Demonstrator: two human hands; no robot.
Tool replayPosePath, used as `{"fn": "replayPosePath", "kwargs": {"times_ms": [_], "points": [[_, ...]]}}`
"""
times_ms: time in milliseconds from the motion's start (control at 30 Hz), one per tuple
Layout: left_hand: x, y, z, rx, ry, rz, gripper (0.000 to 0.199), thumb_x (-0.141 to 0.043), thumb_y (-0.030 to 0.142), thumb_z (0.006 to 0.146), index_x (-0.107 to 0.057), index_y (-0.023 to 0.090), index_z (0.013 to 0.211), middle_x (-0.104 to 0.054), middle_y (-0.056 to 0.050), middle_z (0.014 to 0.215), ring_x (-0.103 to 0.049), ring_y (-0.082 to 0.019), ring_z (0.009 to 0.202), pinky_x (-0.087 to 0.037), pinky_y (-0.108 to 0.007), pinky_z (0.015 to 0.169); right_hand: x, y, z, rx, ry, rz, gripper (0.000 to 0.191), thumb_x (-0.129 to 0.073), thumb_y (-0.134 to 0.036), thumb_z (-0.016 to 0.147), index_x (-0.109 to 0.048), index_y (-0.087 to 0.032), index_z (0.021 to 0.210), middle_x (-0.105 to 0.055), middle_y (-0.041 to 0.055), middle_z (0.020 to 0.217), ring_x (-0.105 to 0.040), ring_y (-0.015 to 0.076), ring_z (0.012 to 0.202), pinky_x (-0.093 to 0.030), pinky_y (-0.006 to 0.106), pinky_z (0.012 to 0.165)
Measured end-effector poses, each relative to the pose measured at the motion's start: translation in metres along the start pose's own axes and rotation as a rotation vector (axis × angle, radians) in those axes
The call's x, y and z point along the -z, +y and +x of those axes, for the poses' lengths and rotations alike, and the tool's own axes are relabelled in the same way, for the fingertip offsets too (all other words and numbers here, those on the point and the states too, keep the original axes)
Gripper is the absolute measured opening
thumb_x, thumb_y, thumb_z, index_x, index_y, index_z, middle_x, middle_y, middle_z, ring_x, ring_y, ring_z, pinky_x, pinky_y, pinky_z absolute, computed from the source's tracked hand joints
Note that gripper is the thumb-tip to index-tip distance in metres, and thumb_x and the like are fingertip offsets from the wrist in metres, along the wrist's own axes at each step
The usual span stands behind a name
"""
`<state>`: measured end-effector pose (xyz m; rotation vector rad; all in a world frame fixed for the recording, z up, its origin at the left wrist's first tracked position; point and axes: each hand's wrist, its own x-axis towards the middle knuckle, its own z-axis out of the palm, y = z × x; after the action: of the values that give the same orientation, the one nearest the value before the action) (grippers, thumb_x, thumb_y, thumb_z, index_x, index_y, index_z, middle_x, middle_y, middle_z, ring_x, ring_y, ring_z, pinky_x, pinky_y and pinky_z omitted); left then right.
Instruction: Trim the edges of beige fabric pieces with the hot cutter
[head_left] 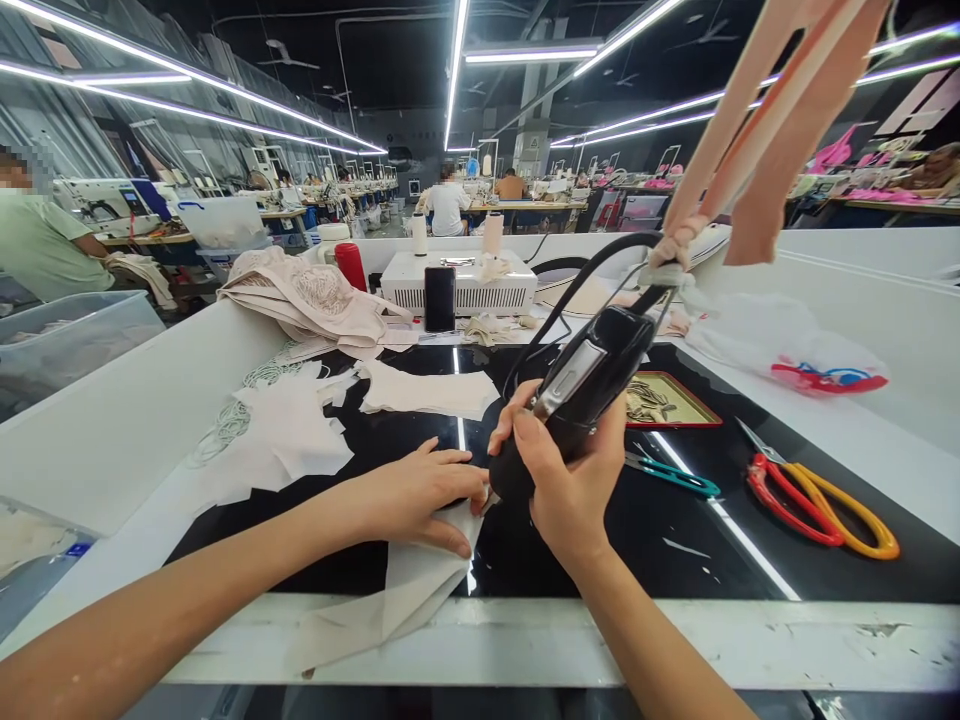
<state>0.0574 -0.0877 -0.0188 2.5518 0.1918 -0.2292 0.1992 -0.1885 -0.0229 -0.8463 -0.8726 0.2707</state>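
Note:
My left hand (424, 495) lies with its fingers spread on a thin pale fabric piece (420, 580), which hangs over the table's front edge. To its right, my right hand (574, 485) is wrapped round a black hand-held device (592, 370) with a metal plate on its side. The device's lower end is beside the left fingertips, at the fabric's edge; the exact contact is hidden. A black cable and peach fabric strips (757, 150) run up from its top. Behind the left hand lies a stack of white cut pieces (427, 390), with jagged white fabric (289, 430) to the left.
Red-and-orange scissors (817, 500), teal snips (675, 474) and a red-rimmed tray (720, 418) of small parts lie right. A phone (439, 299) stands before a white box (397, 270). Lace-patterned garments (315, 295) sit back left. A person (49, 240) sits far left.

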Motion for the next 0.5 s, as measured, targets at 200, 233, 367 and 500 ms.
{"fn": "replayPosePath", "kwargs": {"times_ms": [200,233,367,500], "points": [[0.002,0.002,0.000,0.016,-0.008,0.000,0.027,-0.083,0.029,0.091,-0.064,0.024,0.109,-0.065,-0.005,0.137,-0.043,-0.037,0.151,-0.017,-0.078,0.123,-0.001,-0.002,0.001,0.003,0.041,-0.072,0.036,-0.079,-0.029,0.085,-0.056,-0.029,0.112,-0.066,-0.0010,0.096,-0.064,0.0166,0.077,-0.061,0.035,0.072],[0.001,0.002,0.000,0.012,-0.004,-0.007,0.027,-0.083,0.030,0.091,-0.064,0.024,0.109,-0.066,-0.005,0.136,-0.042,-0.038,0.152,-0.017,-0.078,0.123,-0.001,-0.003,0.000,-0.004,0.037,-0.066,0.036,-0.080,-0.029,0.085,-0.056,-0.029,0.112,-0.066,-0.0012,0.095,-0.064,0.0161,0.075,-0.060,0.034,0.069],[-0.002,-0.003,0.001,-0.008,0.010,-0.003,0.026,-0.081,0.031,0.092,-0.065,0.024,0.111,-0.065,-0.006,0.138,-0.039,-0.039,0.154,-0.015,-0.079,0.123,-0.001,-0.007,-0.005,-0.007,0.026,-0.012,0.036,-0.079,-0.027,0.086,-0.056,-0.032,0.113,-0.067,-0.0034,0.091,-0.063,0.0149,0.068,-0.060,0.033,0.064],[-0.006,-0.007,0.003,-0.005,0.018,0.008,0.033,-0.084,0.030,0.090,-0.067,0.025,0.118,-0.062,-0.008,0.147,-0.035,-0.040,0.157,-0.010,-0.080,0.124,-0.002,-0.010,-0.010,-0.023,0.014,0.001,0.041,-0.080,-0.026,0.083,-0.056,-0.032,0.116,-0.068,-0.0036,0.091,-0.067,0.0164,0.072,-0.063,0.037,0.070]]}}
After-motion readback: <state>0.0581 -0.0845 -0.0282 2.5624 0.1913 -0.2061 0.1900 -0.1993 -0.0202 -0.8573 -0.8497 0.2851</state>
